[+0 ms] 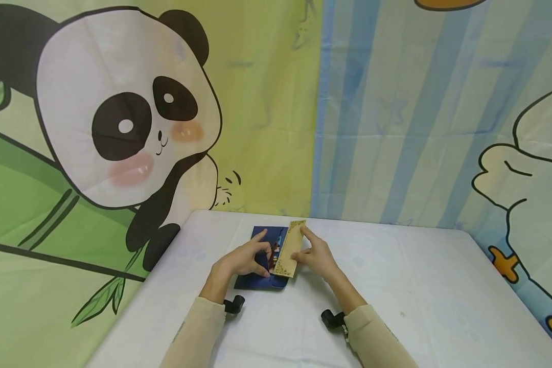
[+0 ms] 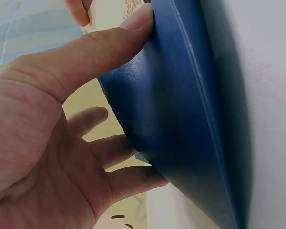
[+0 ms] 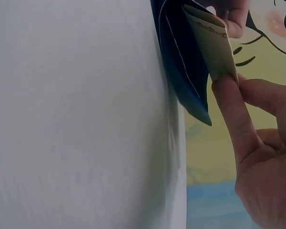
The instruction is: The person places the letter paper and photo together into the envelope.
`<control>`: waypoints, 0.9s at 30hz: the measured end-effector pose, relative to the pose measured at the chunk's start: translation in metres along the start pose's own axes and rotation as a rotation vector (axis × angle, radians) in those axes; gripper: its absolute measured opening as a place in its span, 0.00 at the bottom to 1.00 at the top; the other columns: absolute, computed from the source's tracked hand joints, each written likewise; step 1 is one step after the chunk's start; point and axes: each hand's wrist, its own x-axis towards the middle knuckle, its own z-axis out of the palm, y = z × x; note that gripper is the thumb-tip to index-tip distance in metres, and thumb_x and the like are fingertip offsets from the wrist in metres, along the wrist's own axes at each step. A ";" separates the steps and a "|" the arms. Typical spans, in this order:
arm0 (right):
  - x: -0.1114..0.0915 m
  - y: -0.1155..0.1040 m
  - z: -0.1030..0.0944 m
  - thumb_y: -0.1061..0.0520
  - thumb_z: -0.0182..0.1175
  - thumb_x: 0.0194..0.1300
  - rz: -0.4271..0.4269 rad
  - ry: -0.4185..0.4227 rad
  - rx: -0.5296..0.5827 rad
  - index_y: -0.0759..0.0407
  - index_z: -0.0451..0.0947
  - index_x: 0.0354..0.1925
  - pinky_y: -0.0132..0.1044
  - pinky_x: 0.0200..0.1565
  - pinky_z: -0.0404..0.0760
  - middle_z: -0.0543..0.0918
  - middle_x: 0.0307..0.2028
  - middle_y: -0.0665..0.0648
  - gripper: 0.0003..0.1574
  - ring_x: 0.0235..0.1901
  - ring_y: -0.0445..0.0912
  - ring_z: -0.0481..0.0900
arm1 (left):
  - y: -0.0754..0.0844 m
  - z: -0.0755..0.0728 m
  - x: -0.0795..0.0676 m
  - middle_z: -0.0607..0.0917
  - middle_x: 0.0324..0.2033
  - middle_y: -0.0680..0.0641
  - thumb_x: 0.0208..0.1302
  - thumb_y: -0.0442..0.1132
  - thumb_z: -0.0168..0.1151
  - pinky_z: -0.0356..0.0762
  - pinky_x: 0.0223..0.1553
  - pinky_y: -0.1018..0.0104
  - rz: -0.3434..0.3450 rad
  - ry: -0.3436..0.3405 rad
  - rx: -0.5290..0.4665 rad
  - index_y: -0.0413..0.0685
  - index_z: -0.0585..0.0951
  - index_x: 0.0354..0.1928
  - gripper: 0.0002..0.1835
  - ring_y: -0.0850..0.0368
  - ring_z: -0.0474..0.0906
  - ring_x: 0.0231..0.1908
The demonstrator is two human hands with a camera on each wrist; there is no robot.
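Note:
A dark blue folder-like piece (image 1: 250, 281) lies on the table, a small coloured picture (image 1: 276, 249) showing near its middle. Over its right side slants a narrow cream strip of paper (image 1: 291, 250) with gold ornament at both ends; the right wrist view shows this strip (image 3: 214, 43) folded over. My right hand (image 1: 319, 258) pinches the strip's right edge between thumb and fingers. My left hand (image 1: 244, 259) rests on the blue piece, thumb tip near the strip's lower end. In the left wrist view its spread fingers touch the blue surface (image 2: 167, 95).
A white cloth covers the table (image 1: 395, 291). Behind it hangs a curtain (image 1: 267, 128) printed with a panda and stripes. A black wrist camera mount (image 1: 234, 304) sits at the left cuff, another mount (image 1: 333, 319) at the right cuff.

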 end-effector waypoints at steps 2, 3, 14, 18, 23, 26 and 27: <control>0.000 -0.001 0.003 0.63 0.74 0.62 -0.001 -0.007 -0.001 0.56 0.51 0.82 0.37 0.35 0.85 0.71 0.73 0.67 0.60 0.31 0.49 0.91 | 0.000 0.000 0.000 0.45 0.84 0.41 0.50 0.42 0.84 0.63 0.71 0.31 -0.004 0.000 -0.001 0.55 0.80 0.41 0.21 0.29 0.50 0.79; 0.000 -0.002 0.005 0.64 0.74 0.62 -0.006 -0.010 0.000 0.57 0.51 0.82 0.38 0.35 0.86 0.71 0.73 0.68 0.60 0.31 0.49 0.91 | 0.000 0.000 0.000 0.46 0.84 0.41 0.50 0.42 0.84 0.63 0.71 0.31 -0.006 0.000 0.000 0.55 0.80 0.41 0.21 0.29 0.51 0.79; -0.002 -0.003 0.012 0.65 0.73 0.63 -0.008 -0.076 0.010 0.61 0.48 0.82 0.42 0.36 0.88 0.90 0.42 0.69 0.61 0.30 0.54 0.92 | -0.003 0.001 0.002 0.46 0.84 0.41 0.50 0.42 0.85 0.65 0.70 0.34 0.001 0.001 0.017 0.58 0.79 0.39 0.21 0.30 0.52 0.79; -0.003 -0.002 0.014 0.66 0.72 0.64 -0.001 -0.131 0.042 0.62 0.45 0.83 0.43 0.38 0.89 0.87 0.51 0.72 0.61 0.32 0.51 0.92 | -0.004 0.001 0.002 0.46 0.84 0.42 0.49 0.43 0.85 0.66 0.69 0.33 0.001 -0.001 0.016 0.58 0.79 0.39 0.21 0.29 0.52 0.79; -0.004 -0.002 0.014 0.65 0.71 0.65 0.001 -0.161 0.048 0.61 0.44 0.83 0.42 0.39 0.89 0.86 0.53 0.71 0.62 0.34 0.51 0.92 | -0.005 0.002 0.003 0.46 0.84 0.42 0.50 0.43 0.85 0.66 0.70 0.34 0.000 -0.007 0.017 0.59 0.79 0.39 0.21 0.30 0.52 0.79; -0.004 -0.002 0.016 0.65 0.70 0.65 0.004 -0.169 0.056 0.61 0.44 0.83 0.42 0.39 0.89 0.85 0.56 0.72 0.61 0.35 0.51 0.92 | -0.005 0.002 0.003 0.46 0.84 0.42 0.50 0.42 0.85 0.66 0.70 0.34 0.006 -0.007 0.016 0.60 0.79 0.38 0.21 0.30 0.52 0.79; -0.004 -0.002 0.016 0.65 0.70 0.65 0.009 -0.171 0.060 0.61 0.44 0.83 0.42 0.40 0.89 0.85 0.56 0.72 0.61 0.35 0.51 0.92 | -0.005 0.002 0.003 0.46 0.84 0.41 0.50 0.42 0.85 0.65 0.70 0.34 0.008 -0.007 0.017 0.60 0.79 0.38 0.21 0.30 0.52 0.79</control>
